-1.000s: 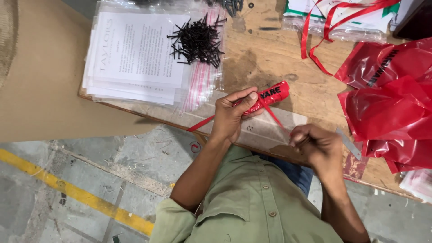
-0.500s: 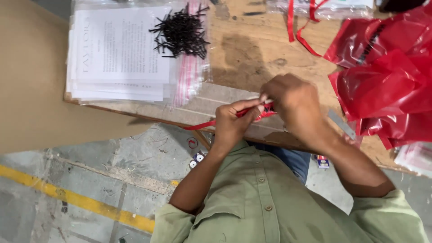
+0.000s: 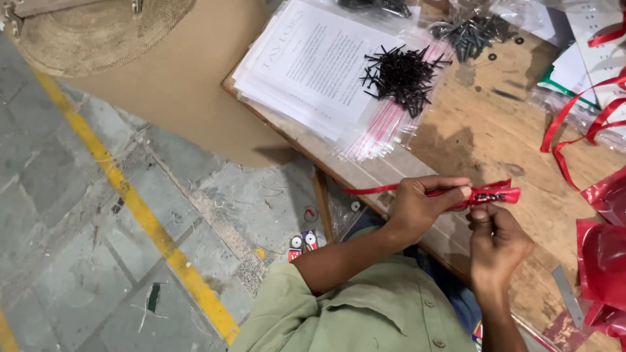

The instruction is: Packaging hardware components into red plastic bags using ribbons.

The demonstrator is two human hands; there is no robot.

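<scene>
My left hand (image 3: 420, 205) pinches a narrow red ribbon strip (image 3: 492, 194) with dark print, held just above the near edge of the wooden table (image 3: 482, 137). My right hand (image 3: 499, 241) grips the same strip from below, thumb up against its right end. A tail of the ribbon trails left from my left hand. A pile of black screws (image 3: 401, 75) lies on clear plastic bags farther up the table.
A stack of printed papers in clear zip bags (image 3: 313, 62) lies at the table's left corner. Red plastic bags (image 3: 603, 261) and loose red ribbons (image 3: 587, 124) sit at the right. Brown cardboard (image 3: 176, 85) and a yellow floor line (image 3: 130, 202) are at the left.
The view has swung right and closer. My right hand dropped from over the strip to beneath it, and the strip now sticks out flat to the right.
</scene>
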